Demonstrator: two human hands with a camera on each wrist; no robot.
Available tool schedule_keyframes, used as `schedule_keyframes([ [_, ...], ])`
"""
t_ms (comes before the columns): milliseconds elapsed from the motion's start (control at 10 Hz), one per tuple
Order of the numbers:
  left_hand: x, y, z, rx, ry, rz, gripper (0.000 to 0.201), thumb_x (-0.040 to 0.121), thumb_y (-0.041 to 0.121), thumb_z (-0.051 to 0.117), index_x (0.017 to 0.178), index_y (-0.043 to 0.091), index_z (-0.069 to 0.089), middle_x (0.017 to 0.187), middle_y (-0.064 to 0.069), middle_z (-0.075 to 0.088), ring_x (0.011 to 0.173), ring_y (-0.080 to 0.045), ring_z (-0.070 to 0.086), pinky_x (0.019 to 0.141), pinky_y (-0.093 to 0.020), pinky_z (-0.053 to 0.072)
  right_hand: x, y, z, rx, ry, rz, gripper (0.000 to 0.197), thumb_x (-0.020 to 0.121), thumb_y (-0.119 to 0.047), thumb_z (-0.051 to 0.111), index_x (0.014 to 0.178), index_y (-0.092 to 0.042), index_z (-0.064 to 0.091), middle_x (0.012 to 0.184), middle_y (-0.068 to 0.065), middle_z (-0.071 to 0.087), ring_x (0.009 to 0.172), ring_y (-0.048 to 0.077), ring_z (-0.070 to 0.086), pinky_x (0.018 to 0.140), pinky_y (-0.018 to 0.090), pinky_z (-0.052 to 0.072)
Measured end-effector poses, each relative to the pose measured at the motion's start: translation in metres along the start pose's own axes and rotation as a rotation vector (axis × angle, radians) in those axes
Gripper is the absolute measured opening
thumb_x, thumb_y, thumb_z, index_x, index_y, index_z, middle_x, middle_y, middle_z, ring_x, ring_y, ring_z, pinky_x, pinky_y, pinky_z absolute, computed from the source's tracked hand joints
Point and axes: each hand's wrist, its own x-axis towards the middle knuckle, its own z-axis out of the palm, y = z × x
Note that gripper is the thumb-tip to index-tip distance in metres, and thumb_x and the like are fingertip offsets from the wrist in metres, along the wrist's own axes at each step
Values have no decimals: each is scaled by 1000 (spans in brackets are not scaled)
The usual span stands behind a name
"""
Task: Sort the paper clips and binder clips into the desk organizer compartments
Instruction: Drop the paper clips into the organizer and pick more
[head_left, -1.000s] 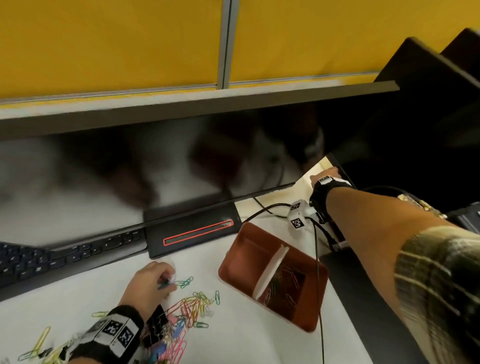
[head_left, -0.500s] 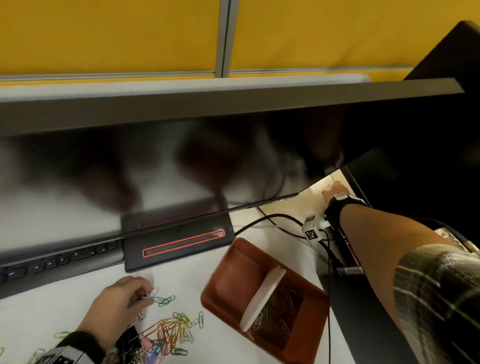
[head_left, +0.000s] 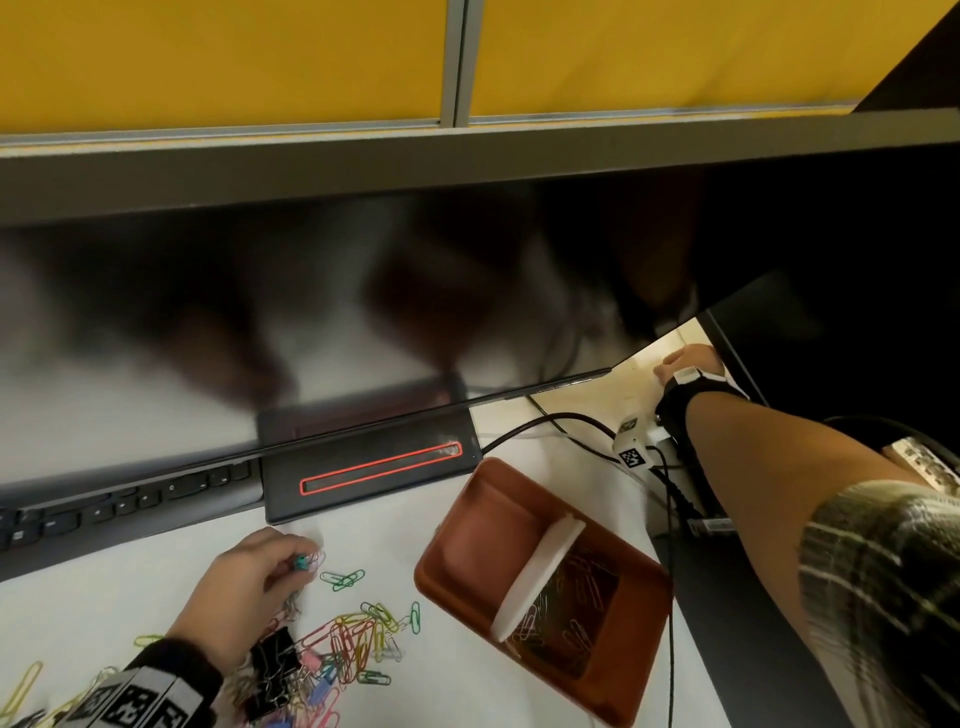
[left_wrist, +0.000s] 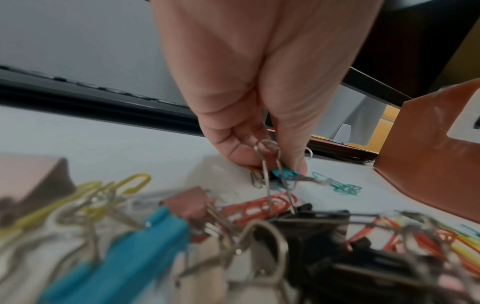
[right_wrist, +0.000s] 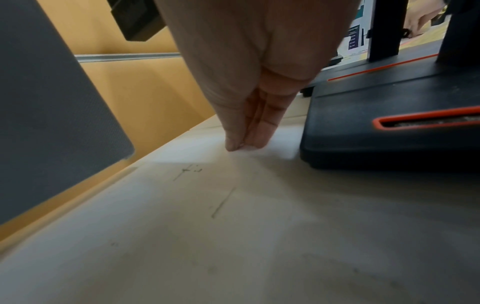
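My left hand (head_left: 296, 553) pinches a small teal binder clip (left_wrist: 284, 172) at the far edge of a pile of coloured paper clips (head_left: 353, 639) and black binder clips (head_left: 272, 670). Two green paper clips (head_left: 343, 578) lie just right of it. The brown desk organizer (head_left: 467, 587) stands to the right, split by a white divider (head_left: 540, 571); its near compartment holds several paper clips. My right hand (right_wrist: 241, 145) is stretched far back right behind the monitor's corner. Its straight fingertips touch the bare desk, and nothing shows between them.
A wide monitor (head_left: 260, 312) overhangs the back of the desk, its black base with a red outline (head_left: 374, 467) behind the pile. A keyboard (head_left: 104, 509) lies at the left. Black cables (head_left: 545, 421) run behind the organizer. A dark panel (right_wrist: 52, 102) stands beside my right hand.
My left hand has stayed at the far edge of the pile with a small clip in its fingers. My right hand has stayed far back on the desk, and the head view has shifted.
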Motion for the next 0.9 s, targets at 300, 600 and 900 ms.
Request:
schedule_keyframes([
  [300, -6, 13, -5, 2, 21, -59, 48, 63, 25, 83, 96, 33, 49, 86, 13, 54, 76, -4, 54, 66, -17, 40, -18, 4, 4, -28, 61, 24, 19, 82, -18, 70, 94, -3, 69, 97, 14, 68, 76, 27, 56, 81, 26, 43],
  [600, -14, 13, -1, -6, -32, -179, 28, 69, 15, 79, 85, 23, 57, 83, 4, 63, 74, -8, 56, 61, -13, 36, -40, -4, -2, -100, -67, 59, 28, 82, -9, 62, 109, -2, 58, 92, 13, 56, 84, 31, 56, 80, 26, 46],
  [900, -12, 4, -14, 92, -138, -31, 31, 79, 19, 70, 64, 40, 52, 80, 6, 56, 74, -11, 55, 67, -17, 39, -87, -38, 17, -67, -84, -87, 45, 83, -19, 61, 124, -6, 49, 118, 15, 53, 109, 31, 55, 84, 30, 47],
])
